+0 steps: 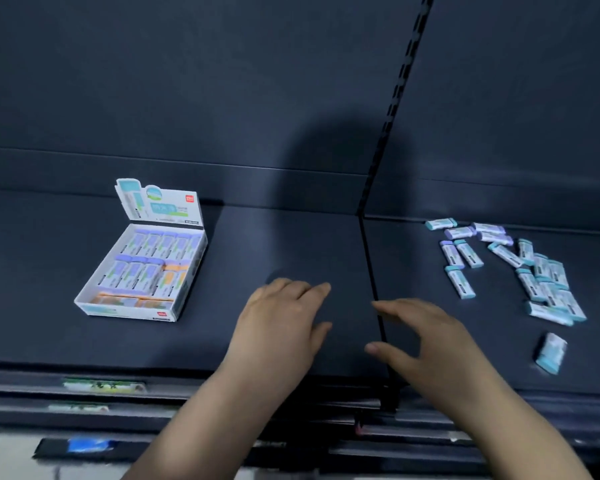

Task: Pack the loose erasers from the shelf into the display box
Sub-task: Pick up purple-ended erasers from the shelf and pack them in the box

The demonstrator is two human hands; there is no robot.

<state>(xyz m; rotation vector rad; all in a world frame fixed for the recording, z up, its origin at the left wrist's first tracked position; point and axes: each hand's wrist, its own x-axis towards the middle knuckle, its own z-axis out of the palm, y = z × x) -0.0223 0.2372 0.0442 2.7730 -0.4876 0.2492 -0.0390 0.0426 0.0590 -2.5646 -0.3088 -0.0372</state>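
A white display box (pixel 84 301) with its lid flap raised stands on the left of the dark shelf, partly filled with rows of purple and orange erasers. Several loose teal and purple erasers (pixel 534 271) lie scattered on the right part of the shelf, and one lone eraser (pixel 551 351) sits nearer the front edge. My left hand (pixel 281 320) hovers over the shelf's middle with fingers relaxed and holds nothing. My right hand (pixel 426 341) is beside it, fingers spread and empty, left of the loose pile.
A black slotted upright (pixel 374 271) divides the shelf into two bays and runs up the dark back panel. Price-label strips (pixel 101 384) line the shelf's front edge, with lower shelf edges below.
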